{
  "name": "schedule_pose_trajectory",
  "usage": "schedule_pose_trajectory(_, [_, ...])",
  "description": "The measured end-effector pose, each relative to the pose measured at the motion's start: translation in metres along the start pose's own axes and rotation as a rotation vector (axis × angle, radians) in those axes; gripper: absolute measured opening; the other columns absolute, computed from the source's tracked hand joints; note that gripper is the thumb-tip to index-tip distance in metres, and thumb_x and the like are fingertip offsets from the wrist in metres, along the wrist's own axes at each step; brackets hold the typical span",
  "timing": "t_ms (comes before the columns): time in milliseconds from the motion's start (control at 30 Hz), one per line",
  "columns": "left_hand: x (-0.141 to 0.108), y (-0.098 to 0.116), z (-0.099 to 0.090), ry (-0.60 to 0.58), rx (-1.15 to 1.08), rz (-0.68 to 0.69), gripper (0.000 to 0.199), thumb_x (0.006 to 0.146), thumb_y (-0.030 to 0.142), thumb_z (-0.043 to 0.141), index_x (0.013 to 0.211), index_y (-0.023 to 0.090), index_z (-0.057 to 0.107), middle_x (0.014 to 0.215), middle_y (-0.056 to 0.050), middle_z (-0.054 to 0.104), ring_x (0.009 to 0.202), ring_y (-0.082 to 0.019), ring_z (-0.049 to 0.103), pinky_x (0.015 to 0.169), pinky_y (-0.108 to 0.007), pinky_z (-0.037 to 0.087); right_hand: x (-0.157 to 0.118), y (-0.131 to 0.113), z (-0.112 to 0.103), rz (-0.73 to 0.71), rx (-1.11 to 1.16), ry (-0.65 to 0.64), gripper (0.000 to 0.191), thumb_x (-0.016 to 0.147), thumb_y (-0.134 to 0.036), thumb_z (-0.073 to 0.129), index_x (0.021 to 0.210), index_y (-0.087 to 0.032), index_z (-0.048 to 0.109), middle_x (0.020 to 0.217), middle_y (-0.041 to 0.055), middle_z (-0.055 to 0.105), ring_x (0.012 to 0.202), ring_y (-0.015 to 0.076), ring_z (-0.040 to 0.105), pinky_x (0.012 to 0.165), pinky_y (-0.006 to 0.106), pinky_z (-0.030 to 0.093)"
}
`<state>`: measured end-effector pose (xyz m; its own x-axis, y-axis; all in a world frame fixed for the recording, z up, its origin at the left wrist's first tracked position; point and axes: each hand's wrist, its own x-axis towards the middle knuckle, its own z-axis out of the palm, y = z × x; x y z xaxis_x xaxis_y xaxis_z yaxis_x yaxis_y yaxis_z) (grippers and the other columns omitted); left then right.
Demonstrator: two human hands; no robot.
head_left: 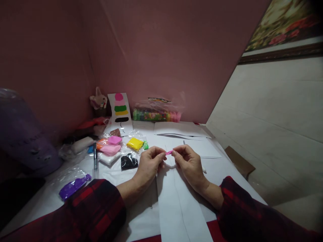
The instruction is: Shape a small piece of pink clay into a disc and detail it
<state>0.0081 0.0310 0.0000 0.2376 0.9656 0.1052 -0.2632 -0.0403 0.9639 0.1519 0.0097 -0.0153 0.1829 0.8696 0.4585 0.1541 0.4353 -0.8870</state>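
Observation:
Between the fingertips of both hands is a small strip of pink modelling clay. My left hand pinches its left end, and my right hand pinches the right end. The two hands are held close together above a long sheet of white paper that has a thin drawn line running down it. Just left of my left hand lies a black clay packet, with a yellow clay packet behind it. A thin white stick-like item shows partly beside my right hand.
Pink clay packets, a marker pen and a purple clay packet lie to the left. Behind stand a card with colour patches and a bagged pack of coloured sticks. White sheets lie at the back; a purple container stands far left.

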Motion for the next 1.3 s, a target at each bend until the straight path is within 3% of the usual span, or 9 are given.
schedule_pose_trajectory(200, [-0.003, 0.001, 0.000, -0.079, 0.016, 0.004, 0.023, 0.068, 0.031, 0.071, 0.076, 0.015, 0.056, 0.060, 0.002, 0.061, 0.037, -0.008, 0.049, 0.033, -0.018, 0.034, -0.002, -0.001, -0.001, 0.058, 0.043, -0.125, 0.014, 0.090, -0.034, 0.059, 0.088, -0.020, 0.059, 0.058, -0.0062, 0.051, 0.042, 0.0081, 0.044, 0.040, 0.021, 0.036])
schedule_pose_trajectory(333, [-0.002, -0.002, 0.000, -0.106, 0.026, -0.002, 0.028, 0.069, 0.033, 0.073, 0.083, 0.015, 0.057, 0.054, 0.005, 0.056, 0.037, -0.008, 0.047, 0.035, -0.018, 0.034, -0.006, -0.005, -0.003, -0.041, -0.022, -0.201, 0.012, 0.089, -0.032, 0.060, 0.090, -0.020, 0.062, 0.068, -0.0023, 0.057, 0.056, 0.0109, 0.054, 0.052, 0.024, 0.044])
schedule_pose_trajectory(500, [-0.003, 0.001, 0.001, -0.089, 0.112, 0.011, 0.021, 0.072, 0.031, 0.068, 0.072, 0.011, 0.060, 0.050, 0.003, 0.053, 0.038, -0.006, 0.044, 0.036, -0.018, 0.031, -0.005, -0.008, -0.002, -0.095, -0.033, -0.208, 0.009, 0.087, -0.029, 0.064, 0.089, -0.020, 0.064, 0.078, 0.0006, 0.063, 0.071, 0.0147, 0.060, 0.066, 0.027, 0.048])
schedule_pose_trajectory(833, [-0.004, 0.002, -0.001, -0.126, 0.167, 0.054, 0.019, 0.076, 0.031, 0.062, 0.077, 0.013, 0.060, 0.055, 0.004, 0.054, 0.041, -0.007, 0.044, 0.039, -0.019, 0.031, -0.005, -0.005, -0.002, 0.015, -0.047, -0.182, 0.014, 0.087, -0.032, 0.064, 0.082, -0.019, 0.060, 0.061, -0.0047, 0.055, 0.049, 0.0083, 0.047, 0.046, 0.021, 0.038])
schedule_pose_trajectory(1000, [-0.002, -0.003, -0.001, -0.046, 0.228, 0.098, 0.017, 0.075, 0.029, 0.062, 0.069, 0.014, 0.057, 0.054, 0.004, 0.052, 0.041, -0.006, 0.042, 0.040, -0.018, 0.030, -0.007, -0.003, 0.000, 0.054, -0.004, -0.176, 0.016, 0.088, -0.033, 0.063, 0.080, -0.019, 0.058, 0.054, -0.0067, 0.051, 0.043, 0.0069, 0.044, 0.041, 0.020, 0.036])
schedule_pose_trajectory(1167, [0.000, -0.003, 0.000, 0.072, 0.107, 0.104, 0.018, 0.076, 0.031, 0.062, 0.073, 0.016, 0.054, 0.055, 0.005, 0.054, 0.037, -0.006, 0.041, 0.036, -0.019, 0.030, -0.003, 0.000, 0.002, 0.102, 0.092, -0.083, 0.018, 0.087, -0.035, 0.063, 0.081, -0.019, 0.055, 0.063, -0.0046, 0.059, 0.039, 0.0051, 0.044, 0.034, 0.017, 0.035])
schedule_pose_trajectory(1300, [-0.001, 0.000, 0.000, -0.005, 0.046, 0.088, 0.018, 0.075, 0.031, 0.064, 0.077, 0.015, 0.056, 0.058, 0.003, 0.058, 0.038, -0.006, 0.045, 0.037, -0.018, 0.032, 0.002, 0.002, 0.000, 0.139, 0.112, -0.050, 0.021, 0.085, -0.037, 0.065, 0.081, -0.019, 0.055, 0.066, -0.0037, 0.060, 0.038, 0.0046, 0.043, 0.031, 0.016, 0.034])
